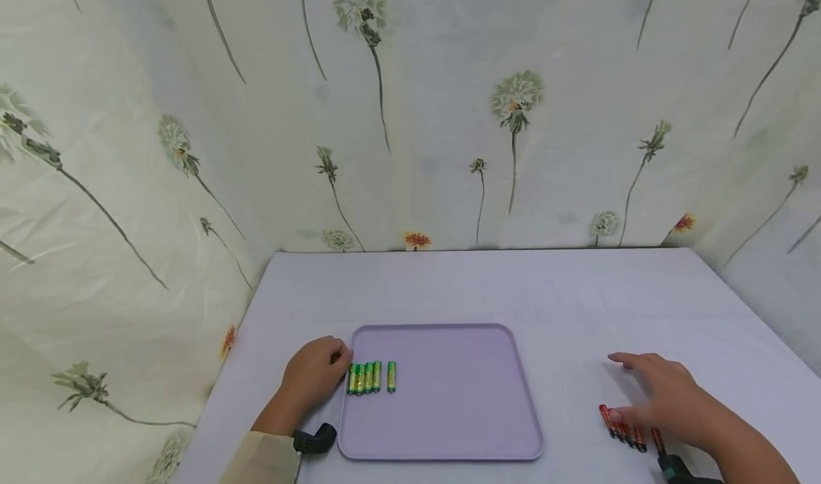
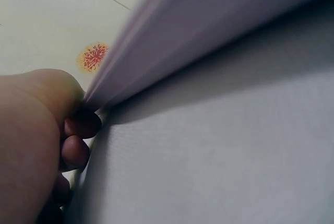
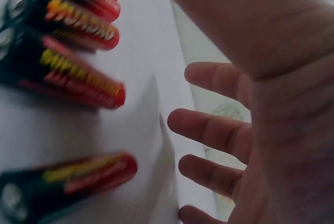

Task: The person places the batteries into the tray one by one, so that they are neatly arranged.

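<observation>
My left hand is at the left rim of a light purple tray. In the left wrist view its thumb and curled fingers meet at the tray's edge and pinch it. Inside the tray, near that hand, several green AAA batteries stand side by side in a row, with one more green battery a little to their right. Over on the right, my right hand hovers with fingers spread above several red-and-black AAA batteries. One red battery lies apart from that row, and nothing is in the hand.
A white cloth covers the table, which meets a flower-patterned backdrop behind and at both sides. Dark wrist straps show on the arms. Bare cloth lies between the tray and the red batteries.
</observation>
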`<action>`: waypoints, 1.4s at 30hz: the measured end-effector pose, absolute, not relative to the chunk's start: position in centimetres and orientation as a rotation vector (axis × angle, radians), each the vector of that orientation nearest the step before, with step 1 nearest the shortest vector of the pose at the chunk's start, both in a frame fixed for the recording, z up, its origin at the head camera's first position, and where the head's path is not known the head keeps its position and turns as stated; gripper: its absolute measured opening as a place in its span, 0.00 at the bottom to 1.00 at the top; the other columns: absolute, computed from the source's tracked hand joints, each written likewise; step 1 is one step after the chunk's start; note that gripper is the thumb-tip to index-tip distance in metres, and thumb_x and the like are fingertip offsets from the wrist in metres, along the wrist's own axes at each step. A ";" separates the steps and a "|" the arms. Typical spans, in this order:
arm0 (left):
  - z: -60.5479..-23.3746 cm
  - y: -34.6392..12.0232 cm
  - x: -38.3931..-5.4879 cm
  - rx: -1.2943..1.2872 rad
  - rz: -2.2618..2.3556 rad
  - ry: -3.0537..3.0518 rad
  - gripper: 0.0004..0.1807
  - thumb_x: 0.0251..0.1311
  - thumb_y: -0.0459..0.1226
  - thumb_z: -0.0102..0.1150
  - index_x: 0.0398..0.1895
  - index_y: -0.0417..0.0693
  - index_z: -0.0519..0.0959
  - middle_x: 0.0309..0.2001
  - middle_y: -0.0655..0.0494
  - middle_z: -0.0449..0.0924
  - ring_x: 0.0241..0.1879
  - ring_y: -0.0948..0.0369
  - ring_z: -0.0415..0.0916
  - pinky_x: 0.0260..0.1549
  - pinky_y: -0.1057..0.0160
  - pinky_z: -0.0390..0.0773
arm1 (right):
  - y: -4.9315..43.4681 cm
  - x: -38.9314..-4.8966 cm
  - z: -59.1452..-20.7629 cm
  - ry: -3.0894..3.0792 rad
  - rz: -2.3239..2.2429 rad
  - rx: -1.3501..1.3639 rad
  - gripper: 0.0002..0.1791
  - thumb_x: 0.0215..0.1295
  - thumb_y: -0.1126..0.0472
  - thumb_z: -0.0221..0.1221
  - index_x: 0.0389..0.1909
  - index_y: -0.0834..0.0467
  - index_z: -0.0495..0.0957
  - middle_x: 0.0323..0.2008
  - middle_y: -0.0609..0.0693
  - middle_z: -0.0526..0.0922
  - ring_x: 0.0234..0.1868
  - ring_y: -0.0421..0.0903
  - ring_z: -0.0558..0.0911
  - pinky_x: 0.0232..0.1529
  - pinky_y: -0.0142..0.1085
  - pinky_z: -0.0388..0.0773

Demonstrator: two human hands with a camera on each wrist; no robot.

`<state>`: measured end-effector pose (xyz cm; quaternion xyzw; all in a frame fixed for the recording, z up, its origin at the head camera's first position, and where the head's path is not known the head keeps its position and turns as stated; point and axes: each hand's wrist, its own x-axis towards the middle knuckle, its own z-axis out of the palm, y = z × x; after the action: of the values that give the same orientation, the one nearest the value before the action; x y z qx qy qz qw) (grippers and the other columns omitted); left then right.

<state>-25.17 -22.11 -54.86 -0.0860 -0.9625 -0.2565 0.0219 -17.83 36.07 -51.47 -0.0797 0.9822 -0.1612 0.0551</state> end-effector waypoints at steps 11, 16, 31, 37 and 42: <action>-54.5 -22.1 -25.0 -0.269 -0.786 -2.992 0.16 0.72 0.47 0.61 0.24 0.60 0.75 0.26 0.63 0.71 0.27 0.63 0.67 0.30 0.61 0.68 | 36.6 -15.9 -52.3 2.964 -0.437 -0.194 0.56 0.44 0.30 0.77 0.68 0.59 0.73 0.61 0.66 0.78 0.59 0.68 0.75 0.54 0.70 0.70; -54.2 -22.0 -25.0 -0.255 -0.793 -2.995 0.15 0.72 0.46 0.61 0.24 0.59 0.76 0.26 0.63 0.72 0.28 0.62 0.68 0.30 0.60 0.68 | 36.7 -15.6 -52.5 2.992 -0.432 -0.233 0.53 0.46 0.28 0.75 0.66 0.59 0.75 0.59 0.61 0.80 0.58 0.64 0.77 0.54 0.68 0.70; -54.1 -21.9 -25.0 -0.242 -0.809 -2.989 0.15 0.72 0.46 0.62 0.24 0.59 0.76 0.26 0.62 0.71 0.28 0.62 0.68 0.30 0.61 0.67 | 36.7 -13.6 -53.4 3.022 -0.450 -0.311 0.48 0.39 0.34 0.80 0.61 0.53 0.80 0.60 0.54 0.81 0.59 0.63 0.76 0.56 0.65 0.66; -54.0 -21.9 -24.9 -0.252 -0.811 -2.988 0.16 0.72 0.46 0.62 0.23 0.59 0.75 0.25 0.62 0.71 0.27 0.62 0.67 0.29 0.61 0.67 | 36.8 -13.0 -54.1 3.098 -0.426 -0.421 0.40 0.40 0.37 0.81 0.56 0.49 0.83 0.54 0.45 0.84 0.55 0.56 0.80 0.56 0.52 0.66; -54.1 -21.9 -24.8 -0.257 -0.814 -2.985 0.16 0.72 0.46 0.62 0.23 0.59 0.75 0.25 0.63 0.71 0.27 0.63 0.67 0.28 0.61 0.67 | 36.9 -13.2 -54.1 3.048 -0.386 -0.370 0.38 0.46 0.31 0.76 0.55 0.48 0.83 0.51 0.40 0.84 0.53 0.51 0.80 0.55 0.49 0.68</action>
<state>-24.82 -21.88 -54.08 -0.0827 -0.9613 -0.2620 0.0184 -13.17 36.85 -54.08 -0.1197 0.9847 -0.1246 0.0235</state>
